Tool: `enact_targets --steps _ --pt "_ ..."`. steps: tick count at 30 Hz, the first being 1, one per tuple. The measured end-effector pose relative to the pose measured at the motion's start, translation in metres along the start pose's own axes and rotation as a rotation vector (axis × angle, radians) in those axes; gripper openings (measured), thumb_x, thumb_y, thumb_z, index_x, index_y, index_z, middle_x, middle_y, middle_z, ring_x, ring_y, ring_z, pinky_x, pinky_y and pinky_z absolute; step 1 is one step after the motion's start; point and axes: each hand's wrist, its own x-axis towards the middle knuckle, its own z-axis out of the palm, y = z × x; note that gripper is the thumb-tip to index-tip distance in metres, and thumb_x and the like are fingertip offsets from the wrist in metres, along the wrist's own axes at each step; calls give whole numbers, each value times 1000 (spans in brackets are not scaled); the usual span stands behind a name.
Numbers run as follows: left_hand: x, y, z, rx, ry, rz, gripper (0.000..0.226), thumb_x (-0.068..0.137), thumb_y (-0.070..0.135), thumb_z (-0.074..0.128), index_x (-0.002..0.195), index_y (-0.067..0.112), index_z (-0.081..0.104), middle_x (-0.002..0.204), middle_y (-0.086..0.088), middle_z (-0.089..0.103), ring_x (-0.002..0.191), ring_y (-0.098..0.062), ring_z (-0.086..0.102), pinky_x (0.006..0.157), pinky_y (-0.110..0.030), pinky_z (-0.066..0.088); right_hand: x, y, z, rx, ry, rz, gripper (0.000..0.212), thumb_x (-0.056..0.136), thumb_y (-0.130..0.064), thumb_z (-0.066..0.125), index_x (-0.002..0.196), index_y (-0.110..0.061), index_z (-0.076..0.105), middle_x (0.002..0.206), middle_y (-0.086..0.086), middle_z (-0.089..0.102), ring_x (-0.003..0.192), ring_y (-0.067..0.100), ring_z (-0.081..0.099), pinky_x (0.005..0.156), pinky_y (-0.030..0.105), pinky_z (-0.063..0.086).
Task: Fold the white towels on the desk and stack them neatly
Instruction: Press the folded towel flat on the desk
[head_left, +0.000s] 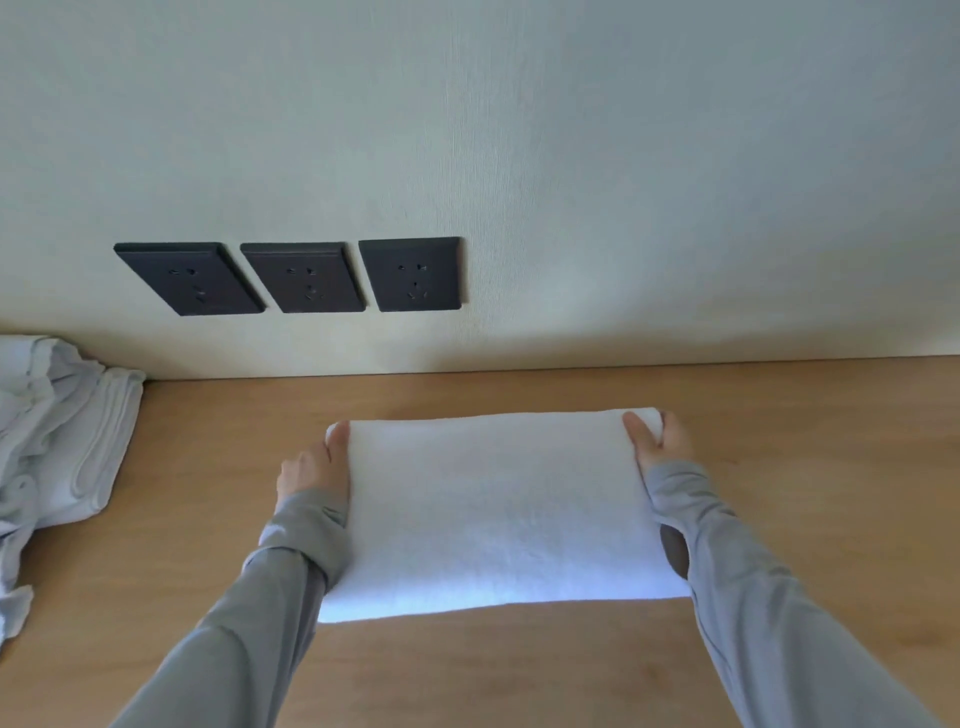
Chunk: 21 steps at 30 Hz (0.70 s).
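Centrally over the wooden surface (467, 670), a folded white towel (498, 509) is held at its far corners: the left corner is pinched by the left grip (311, 467), the right by the right grip (660, 441), thumbs laid on top. Crumpled white towels (57, 431) are heaped at the surface's left edge.

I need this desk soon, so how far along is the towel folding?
Done: no finished stack shows. In hand: one towel lies on the desk, apparently folded over, with the left hand and right hand pinching its far corners. Left: the crumpled pile at the left edge is unfolded, and stacking is not yet begun.
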Motion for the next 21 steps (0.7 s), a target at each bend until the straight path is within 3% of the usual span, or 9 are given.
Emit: enact_targets --steps 3,7,9,11,15,17,19,21 --pt "11 3 4 67 -21 -34 61 97 47 17 117 8 60 109 -30 60 102 -45 52 76 -36 31 7 2 9 -143 24 43 41 96 -30 48 119 3 49 113 26 57 106 39 53 89 38 38" --pt "6 17 2 116 -12 -121 61 96 50 18 115 10 60 112 -26 59 103 -40 52 78 -37 32 13 -5 13 -484 74 127 45 100 -37 28 121 -1 46 109 30 59 103 42 56 77 37 39" --pt "-2 25 -7 179 117 -35 45 97 42 26 120 14 52 122 -17 55 109 -35 49 89 -42 32 13 -13 15 -529 45 154 45 101 -35 26 126 -1 43 111 31 57 105 43 56 77 38 38" --pt "-18 37 -15 187 258 155 43 97 36 31 135 18 41 135 -9 45 121 -30 41 104 -51 25 8 -18 15 -575 30 132 44 102 -29 28 130 2 39 117 32 54 108 43 53 83 39 40" --pt "-84 82 12 278 143 520 58 94 45 10 149 26 14 158 3 12 145 -18 7 113 -54 0 -17 -33 1 -843 200 -201 40 95 -17 40 133 -4 42 132 20 46 119 36 43 94 43 35" --pt "-114 101 31 343 18 598 64 91 44 3 147 22 24 156 -1 19 144 -23 13 114 -56 6 -42 -46 6 -712 255 -512 39 88 -9 44 124 0 55 127 20 56 118 37 53 97 49 40" --pt "-116 109 40 390 3 578 65 90 41 3 144 21 33 154 -3 24 142 -24 21 114 -56 11 -68 -57 24 -668 94 -690 40 90 -14 39 123 -2 58 130 15 57 123 31 53 104 51 34" --pt "-106 102 50 446 59 620 71 84 40 -14 150 24 4 155 -1 -12 145 -23 -7 112 -52 -11 -89 -57 40 -829 -69 -681 48 97 -25 25 133 -7 51 142 8 46 134 22 41 113 44 18"
